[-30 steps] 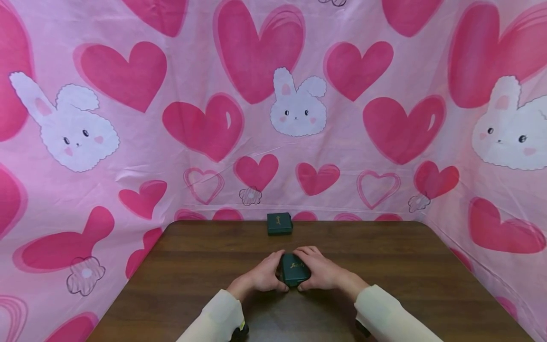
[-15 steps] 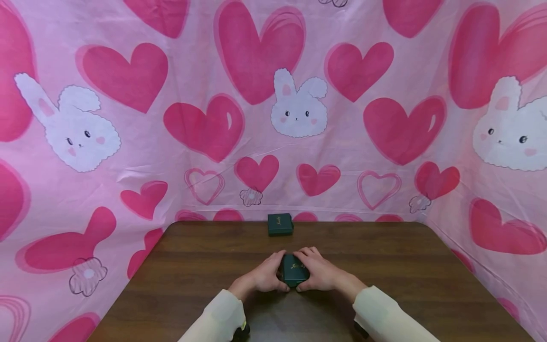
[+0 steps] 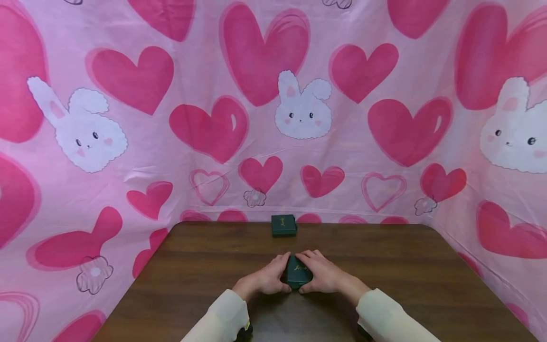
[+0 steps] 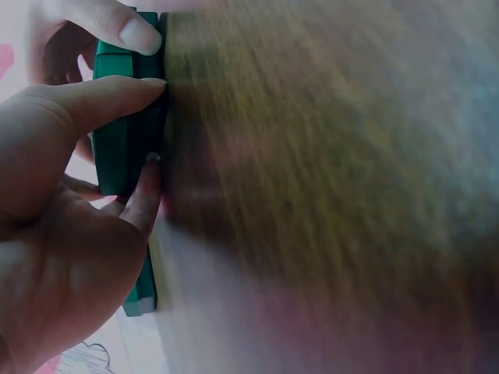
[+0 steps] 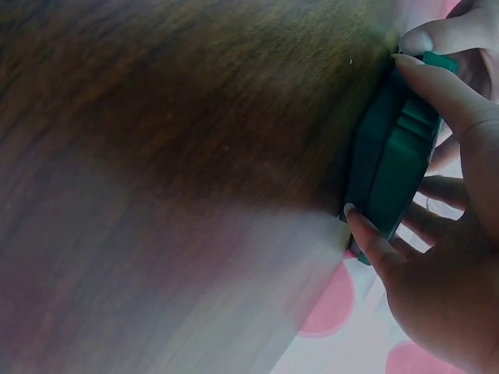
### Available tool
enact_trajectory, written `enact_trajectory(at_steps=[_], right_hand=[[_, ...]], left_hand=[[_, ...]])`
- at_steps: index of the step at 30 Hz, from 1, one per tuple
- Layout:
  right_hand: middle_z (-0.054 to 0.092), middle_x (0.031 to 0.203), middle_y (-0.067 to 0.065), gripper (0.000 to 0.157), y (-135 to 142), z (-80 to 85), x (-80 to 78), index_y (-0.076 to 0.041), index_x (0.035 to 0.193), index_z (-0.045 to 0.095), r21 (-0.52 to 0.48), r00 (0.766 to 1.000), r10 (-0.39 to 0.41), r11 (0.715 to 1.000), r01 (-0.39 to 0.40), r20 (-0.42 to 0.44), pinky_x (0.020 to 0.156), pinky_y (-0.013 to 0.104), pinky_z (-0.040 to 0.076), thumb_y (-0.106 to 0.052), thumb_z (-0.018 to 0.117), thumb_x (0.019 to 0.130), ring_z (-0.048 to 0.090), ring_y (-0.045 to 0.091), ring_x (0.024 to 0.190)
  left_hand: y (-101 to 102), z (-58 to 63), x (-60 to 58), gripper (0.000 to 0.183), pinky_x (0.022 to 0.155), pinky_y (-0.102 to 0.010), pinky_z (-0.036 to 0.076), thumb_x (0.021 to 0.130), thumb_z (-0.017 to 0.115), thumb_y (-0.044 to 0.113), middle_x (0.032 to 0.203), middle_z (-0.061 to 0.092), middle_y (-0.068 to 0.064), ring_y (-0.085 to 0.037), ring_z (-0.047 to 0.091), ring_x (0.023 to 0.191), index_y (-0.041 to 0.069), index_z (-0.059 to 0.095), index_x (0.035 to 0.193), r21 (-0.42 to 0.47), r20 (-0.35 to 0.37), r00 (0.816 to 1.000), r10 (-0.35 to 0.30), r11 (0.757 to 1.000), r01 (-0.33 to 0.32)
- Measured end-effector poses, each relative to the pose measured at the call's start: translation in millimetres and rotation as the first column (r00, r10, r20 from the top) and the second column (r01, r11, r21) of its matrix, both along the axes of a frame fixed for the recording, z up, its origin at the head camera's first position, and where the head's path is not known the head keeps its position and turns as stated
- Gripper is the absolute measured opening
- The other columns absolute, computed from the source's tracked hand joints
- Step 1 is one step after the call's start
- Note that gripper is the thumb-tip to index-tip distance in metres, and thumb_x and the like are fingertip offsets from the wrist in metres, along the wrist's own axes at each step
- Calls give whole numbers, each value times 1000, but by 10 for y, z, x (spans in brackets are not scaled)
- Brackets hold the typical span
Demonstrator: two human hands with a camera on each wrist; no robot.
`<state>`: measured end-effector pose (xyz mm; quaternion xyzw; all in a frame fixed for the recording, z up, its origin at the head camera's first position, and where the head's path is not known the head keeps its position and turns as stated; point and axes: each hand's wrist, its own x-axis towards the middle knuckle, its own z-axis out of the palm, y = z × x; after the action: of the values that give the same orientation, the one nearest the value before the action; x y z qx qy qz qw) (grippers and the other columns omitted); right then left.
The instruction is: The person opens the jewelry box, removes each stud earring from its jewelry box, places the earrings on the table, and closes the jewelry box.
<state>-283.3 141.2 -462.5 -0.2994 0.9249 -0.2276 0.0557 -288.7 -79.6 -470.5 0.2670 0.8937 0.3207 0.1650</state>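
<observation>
A small dark green jewelry box (image 3: 298, 274) with gold script on its lid sits on the table in front of the person. The left hand (image 3: 272, 276) grips its left side, thumb at the near edge and fingers reaching toward the far one. On the other side, the right hand (image 3: 325, 274) holds the box the same way, its fingers covering part of the lid. In the left wrist view, both thumbs press low on the near face of the box (image 4: 117, 152), close to the tabletop. The right wrist view shows a ridged catch or seam on the box (image 5: 396, 167).
A second dark green box (image 3: 284, 226) with gold script lies at the table's far edge, straight beyond the hands. The brown wooden table (image 3: 205, 266) has rounded far corners. Pink cloth (image 3: 265, 142) with hearts and rabbits hangs around it on three sides.
The head view has turned slightly left, so the scene sits a little further right in it. Both hands keep their hold on the box in the same place.
</observation>
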Motion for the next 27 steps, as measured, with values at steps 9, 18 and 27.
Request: enact_trajectory(at_steps=[9, 18, 27], right_hand=[[52, 143, 11, 89, 16, 7, 36, -2, 149, 47, 21, 1000, 12, 1000, -12, -23, 102, 49, 47, -40, 87, 80, 46, 26, 122], [51, 145, 11, 87, 2, 45, 46, -3, 149, 47, 34, 1000, 8, 999, -8, -6, 103, 50, 47, -39, 86, 81, 45, 27, 123], [52, 143, 10, 87, 3, 14, 38, -4, 149, 47, 24, 1000, -16, 1000, 16, -1, 103, 50, 47, -39, 86, 80, 45, 26, 123]], left_hand=[[-24, -35, -6, 94, 117, -53, 32, 92, 76, 19, 158, 30, -18, -31, 35, 140, 0, 15, 161, -41, -48, 996, -73, 997, 71], [-33, -29, -5, 97, 117, -51, 32, 91, 79, 21, 157, 32, -12, -28, 36, 141, 5, 15, 162, -34, -34, 998, -56, 998, 54], [-26, -14, -8, 95, 117, -49, 32, 92, 78, 23, 158, 32, -12, -27, 36, 142, 4, 17, 162, -81, -47, 997, -64, 995, 60]])
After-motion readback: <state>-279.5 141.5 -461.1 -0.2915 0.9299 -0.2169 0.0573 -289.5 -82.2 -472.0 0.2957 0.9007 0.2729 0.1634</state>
